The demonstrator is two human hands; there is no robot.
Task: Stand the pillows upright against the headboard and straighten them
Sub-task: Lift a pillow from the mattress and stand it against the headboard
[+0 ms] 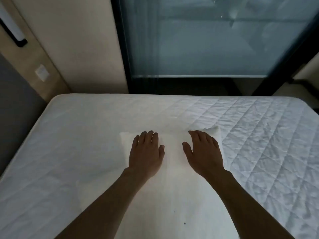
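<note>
A white pillow (172, 183) lies flat on the quilted white mattress (259, 135), running lengthwise from the bottom edge of the view toward the middle of the bed. My left hand (146, 152) rests palm down on its far left part, fingers spread. My right hand (203, 152) presses flat on its far right part, close to the pillow's far right corner. Neither hand grips the fabric. A grey padded panel (15, 107) that may be the headboard stands at the left edge of the bed. No other pillow shows.
Beyond the far side of the bed stands a dark-framed glass door or window (215, 40). A beige wall with a switch plate (41, 72) and a black-framed fixture (13, 26) lies at the far left.
</note>
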